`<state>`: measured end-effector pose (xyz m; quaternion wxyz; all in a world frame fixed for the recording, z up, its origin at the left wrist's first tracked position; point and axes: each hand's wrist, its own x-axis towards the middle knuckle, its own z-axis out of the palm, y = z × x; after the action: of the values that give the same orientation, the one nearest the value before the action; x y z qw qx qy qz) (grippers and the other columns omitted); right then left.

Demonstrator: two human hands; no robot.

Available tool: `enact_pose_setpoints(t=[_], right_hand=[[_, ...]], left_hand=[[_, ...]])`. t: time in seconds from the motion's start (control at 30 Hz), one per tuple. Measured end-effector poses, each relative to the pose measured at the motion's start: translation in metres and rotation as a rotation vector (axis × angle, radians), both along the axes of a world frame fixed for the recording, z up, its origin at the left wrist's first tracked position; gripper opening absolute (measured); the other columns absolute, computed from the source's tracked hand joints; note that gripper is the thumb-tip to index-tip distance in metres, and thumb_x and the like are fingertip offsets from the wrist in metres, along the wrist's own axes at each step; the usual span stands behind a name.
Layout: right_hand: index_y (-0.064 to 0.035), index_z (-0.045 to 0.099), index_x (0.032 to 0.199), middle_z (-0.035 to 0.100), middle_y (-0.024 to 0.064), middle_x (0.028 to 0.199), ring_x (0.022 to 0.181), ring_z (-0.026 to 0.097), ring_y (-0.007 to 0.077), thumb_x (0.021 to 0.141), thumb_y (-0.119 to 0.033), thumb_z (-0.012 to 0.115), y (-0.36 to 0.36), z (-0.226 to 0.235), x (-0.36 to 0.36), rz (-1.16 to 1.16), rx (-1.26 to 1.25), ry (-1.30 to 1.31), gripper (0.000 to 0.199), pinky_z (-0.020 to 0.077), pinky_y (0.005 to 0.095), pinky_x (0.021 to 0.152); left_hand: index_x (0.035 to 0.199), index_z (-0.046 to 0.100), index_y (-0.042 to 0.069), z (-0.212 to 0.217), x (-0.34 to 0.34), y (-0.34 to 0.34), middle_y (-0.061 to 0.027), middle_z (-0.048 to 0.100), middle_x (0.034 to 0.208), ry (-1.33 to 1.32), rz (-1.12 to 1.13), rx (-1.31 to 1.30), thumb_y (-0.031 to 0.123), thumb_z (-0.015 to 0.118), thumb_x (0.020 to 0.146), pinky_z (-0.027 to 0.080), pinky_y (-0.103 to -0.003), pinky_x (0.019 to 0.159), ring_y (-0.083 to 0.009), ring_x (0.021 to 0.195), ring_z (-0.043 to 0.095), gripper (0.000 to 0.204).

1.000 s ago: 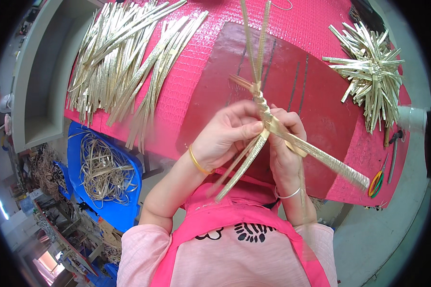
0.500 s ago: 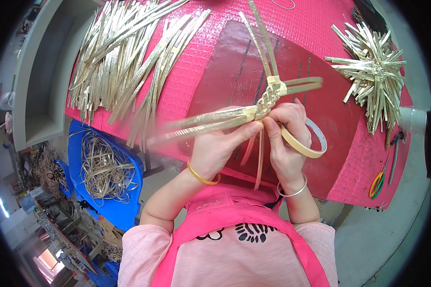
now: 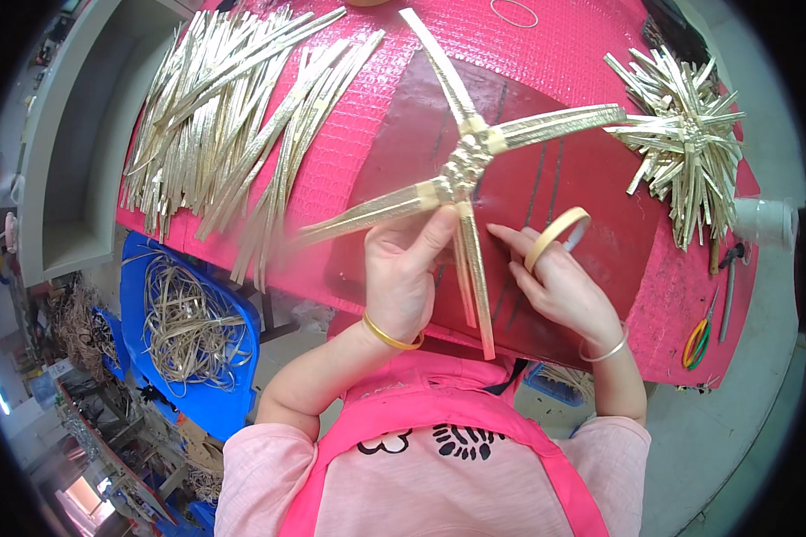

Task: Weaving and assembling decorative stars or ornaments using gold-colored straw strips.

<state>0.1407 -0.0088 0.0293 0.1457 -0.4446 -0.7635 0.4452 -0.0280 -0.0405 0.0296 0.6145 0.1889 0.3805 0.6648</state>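
Observation:
A woven piece of gold strips point(image 3: 467, 166) with a braided middle has strip ends fanning out in several directions. Pale tape bands the bases of several of these ends. My left hand point(image 3: 405, 267) pinches it at the lower end of the braid, thumb on top. My right hand point(image 3: 560, 282) is apart from the piece, to its right, with fingers loosely spread. A roll of pale yellow tape point(image 3: 557, 240) hangs looped around a finger of that hand. Under both hands lies a dark red mat point(image 3: 591, 206) with dark lines drawn on it.
Loose gold strips point(image 3: 215, 125) are heaped at the table's left. Finished-looking woven pieces point(image 3: 690, 143) are stacked at the right. Scissors point(image 3: 697, 342) with green and yellow handles lie near a hammer-like tool point(image 3: 730, 277). A blue bin point(image 3: 242, 358) at the left holds tangled strips.
My right hand has let go of the braid and moved right and down, the tape roll still on it. My left hand keeps the piece, now turned with its braid facing up more fully.

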Motion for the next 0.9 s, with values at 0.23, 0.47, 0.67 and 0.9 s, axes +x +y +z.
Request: enact_pose_setpoints(t=[0.23, 0.47, 0.67, 0.9], right_hand=[[0.0053, 0.054, 0.09, 0.054, 0.0147, 0.085, 0.08, 0.051, 0.0249, 0.075, -0.026, 0.057, 0.002, 0.035, 0.017, -0.134, 0.259, -0.197, 0.035, 0.0391, 0.0322, 0.071], [0.0036, 0.056, 0.089, 0.058, 0.0023, 0.075, 0.07, 0.049, 0.0055, 0.08, -0.015, 0.054, 0.014, 0.03, 0.026, -0.527, 0.02, 0.405, 0.021, 0.0384, 0.0182, 0.062], [-0.0024, 0.055, 0.083, 0.057, 0.0051, 0.067, 0.056, 0.053, 0.0092, 0.083, -0.025, 0.048, 0.078, 0.057, 0.14, -0.694, -0.049, 0.401, 0.023, 0.0417, 0.02, 0.052], [-0.0012, 0.052, 0.102, 0.057, 0.007, 0.088, 0.072, 0.052, 0.0111, 0.082, -0.018, 0.047, 0.126, 0.048, 0.168, -0.759, 0.584, -0.143, 0.027, 0.041, 0.0207, 0.067]], left_hand=[[0.097, 0.054, -0.003, 0.003, 0.041, 0.006, -0.0069, 0.058, 0.091, 0.099, -0.105, 0.159, 0.001, 0.053, 0.077, 0.044, -0.022, 0.071, -0.0099, 0.08, 0.054, 0.02], [0.094, 0.056, -0.003, -0.007, 0.079, 0.033, -0.0123, 0.06, 0.085, 0.332, -0.214, 0.283, 0.008, 0.052, 0.076, 0.044, -0.027, 0.069, -0.0167, 0.078, 0.058, 0.021], [0.085, 0.057, 0.003, -0.001, 0.012, 0.036, -0.0123, 0.055, 0.089, 1.277, -0.155, 0.559, 0.004, 0.055, 0.07, 0.042, -0.033, 0.073, -0.0275, 0.085, 0.053, 0.015], [0.085, 0.057, 0.004, -0.027, -0.03, 0.05, -0.0111, 0.054, 0.095, 1.484, 0.04, 0.562, 0.001, 0.055, 0.067, 0.04, -0.036, 0.08, -0.0284, 0.093, 0.049, 0.018]])
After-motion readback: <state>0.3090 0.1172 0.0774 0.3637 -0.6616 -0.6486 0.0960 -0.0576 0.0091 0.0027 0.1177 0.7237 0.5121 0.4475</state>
